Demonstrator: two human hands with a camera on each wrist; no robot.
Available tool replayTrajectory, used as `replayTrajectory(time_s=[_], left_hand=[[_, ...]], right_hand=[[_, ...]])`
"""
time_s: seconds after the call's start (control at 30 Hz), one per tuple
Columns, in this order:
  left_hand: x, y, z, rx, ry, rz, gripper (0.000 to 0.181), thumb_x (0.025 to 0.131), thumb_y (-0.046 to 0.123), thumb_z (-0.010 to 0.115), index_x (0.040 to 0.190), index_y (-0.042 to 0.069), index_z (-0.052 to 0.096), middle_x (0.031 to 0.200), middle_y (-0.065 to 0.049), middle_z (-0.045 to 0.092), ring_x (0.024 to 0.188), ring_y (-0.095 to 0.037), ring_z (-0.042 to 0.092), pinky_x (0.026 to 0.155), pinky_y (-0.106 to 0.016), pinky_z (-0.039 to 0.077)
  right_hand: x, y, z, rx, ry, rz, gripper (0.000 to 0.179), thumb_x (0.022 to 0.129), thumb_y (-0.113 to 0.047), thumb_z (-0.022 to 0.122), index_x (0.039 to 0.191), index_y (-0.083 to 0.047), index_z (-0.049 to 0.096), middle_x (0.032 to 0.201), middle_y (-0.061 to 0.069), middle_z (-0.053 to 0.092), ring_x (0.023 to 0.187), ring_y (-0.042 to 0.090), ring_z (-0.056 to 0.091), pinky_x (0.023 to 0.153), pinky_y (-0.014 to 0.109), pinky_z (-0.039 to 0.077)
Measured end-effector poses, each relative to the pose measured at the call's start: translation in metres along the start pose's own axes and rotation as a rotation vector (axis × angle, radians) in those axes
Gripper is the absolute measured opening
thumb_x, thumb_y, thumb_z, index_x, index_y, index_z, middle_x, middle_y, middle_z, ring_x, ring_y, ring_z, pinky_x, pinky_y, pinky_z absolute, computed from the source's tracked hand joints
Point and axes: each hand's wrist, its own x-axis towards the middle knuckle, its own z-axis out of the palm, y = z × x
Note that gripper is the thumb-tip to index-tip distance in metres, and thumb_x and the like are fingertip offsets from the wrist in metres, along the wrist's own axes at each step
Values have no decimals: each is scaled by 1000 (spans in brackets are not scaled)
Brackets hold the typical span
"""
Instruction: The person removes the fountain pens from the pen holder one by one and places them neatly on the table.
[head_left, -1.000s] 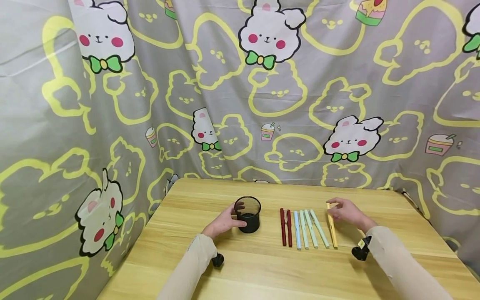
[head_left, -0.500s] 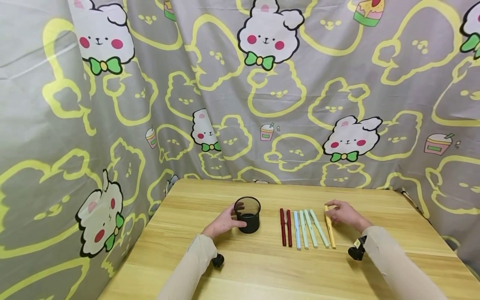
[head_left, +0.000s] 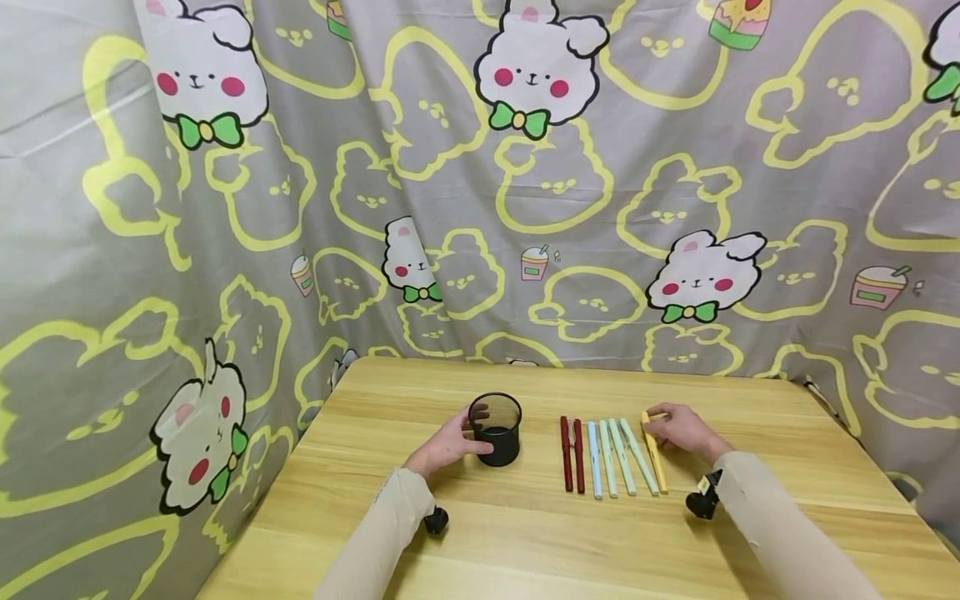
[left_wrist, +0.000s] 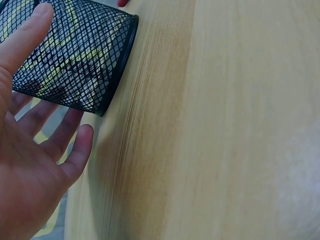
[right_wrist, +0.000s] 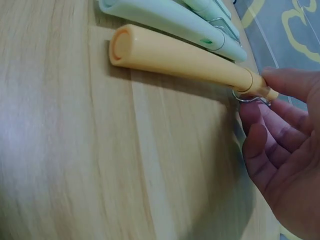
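Observation:
My left hand (head_left: 447,445) holds a black mesh pen cup (head_left: 498,448) that stands upright on the table. In the left wrist view the thumb (left_wrist: 31,37) lies along the cup's near side and the other fingers reach round behind it. My right hand (head_left: 684,430) pinches a yellow pen (head_left: 656,458) at its far, clip end. The right wrist view shows this pen's flat near end (right_wrist: 121,46) low over the wood, its metal clip (right_wrist: 250,99) by the fingers. Just left of it lie several pale green pens (head_left: 624,457).
A light blue pen (head_left: 595,460) and two dark red pens (head_left: 572,455) continue the row leftwards, toward the cup. All lie on a wooden table (head_left: 525,542). A grey patterned curtain (head_left: 465,183) hangs along the table's back and left sides.
My right hand has slid the yellow pen leftwards until it lies close beside the nearest green pen. The left hand and the pen cup have stayed where they were.

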Motion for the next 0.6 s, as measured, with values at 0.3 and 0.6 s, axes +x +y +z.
replayTrajectory(time_s=[0.3, 0.6], left_hand=[[-5, 12, -1, 14, -15, 15, 72, 84, 11, 73, 143, 1, 34, 142, -25, 37, 127, -43, 36, 100, -57, 30], [-15, 27, -1, -7, -27, 19, 67, 84, 8, 72, 141, 2, 38, 140, -27, 38, 126, -44, 37, 100, -56, 31]], right_hand=[[1, 1, 3, -6, 18, 13, 52, 92, -16, 61, 127, 18, 42, 84, 10, 63, 71, 22, 60, 61, 36, 51], [1, 4, 7, -3, 32, -14, 44, 90, -8, 60, 121, 20, 44, 78, 11, 62, 68, 21, 59, 58, 33, 51]])
